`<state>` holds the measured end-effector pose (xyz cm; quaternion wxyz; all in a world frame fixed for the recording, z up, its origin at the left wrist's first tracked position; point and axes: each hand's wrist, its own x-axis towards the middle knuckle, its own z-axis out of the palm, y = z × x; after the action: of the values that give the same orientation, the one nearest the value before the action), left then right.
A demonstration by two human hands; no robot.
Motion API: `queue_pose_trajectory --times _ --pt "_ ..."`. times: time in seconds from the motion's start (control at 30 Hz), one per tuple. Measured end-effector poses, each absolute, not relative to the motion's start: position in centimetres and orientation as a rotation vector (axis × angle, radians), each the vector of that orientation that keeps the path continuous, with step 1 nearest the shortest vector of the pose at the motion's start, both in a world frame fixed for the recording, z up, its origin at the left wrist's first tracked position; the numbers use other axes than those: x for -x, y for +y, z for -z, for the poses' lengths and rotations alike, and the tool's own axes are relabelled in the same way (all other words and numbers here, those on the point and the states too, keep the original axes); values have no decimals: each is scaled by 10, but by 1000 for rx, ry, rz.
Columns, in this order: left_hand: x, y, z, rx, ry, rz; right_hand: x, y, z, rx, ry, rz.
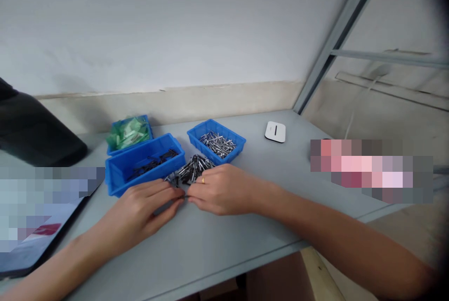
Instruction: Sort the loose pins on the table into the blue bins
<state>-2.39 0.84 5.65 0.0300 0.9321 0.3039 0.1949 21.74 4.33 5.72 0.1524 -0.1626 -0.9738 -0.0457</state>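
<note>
My left hand [149, 205] is closed in a pinch low over the grey table. My right hand [219, 191], with a ring on one finger, is pinched as well, its fingertips almost meeting those of the left. A small dark sliver shows between the fingertips, too small to name. Just behind the hands lies a loose pile of thin metal fasteners [196, 166], silver and dark mixed, partly hidden by the fingers. A long blue bin [119, 166] behind my left hand holds dark screw-like pieces [154, 164]. Another blue bin [233, 152] holds silver pin-like pieces [217, 143].
A third blue bin [149, 125] with a green plastic bag [129, 133] stands by the wall. To the left are a black bottle-like object [38, 128] and a dark-edged flat thing [35, 249], partly blurred out. A white device [275, 131] lies right, near a metal frame [315, 76].
</note>
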Motion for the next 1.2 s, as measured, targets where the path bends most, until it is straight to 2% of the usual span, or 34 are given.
queue_pose_trajectory --times 1.2 --pt "25 8 -56 -2882 984 -586 -217 43 -59 463 -2774 132"
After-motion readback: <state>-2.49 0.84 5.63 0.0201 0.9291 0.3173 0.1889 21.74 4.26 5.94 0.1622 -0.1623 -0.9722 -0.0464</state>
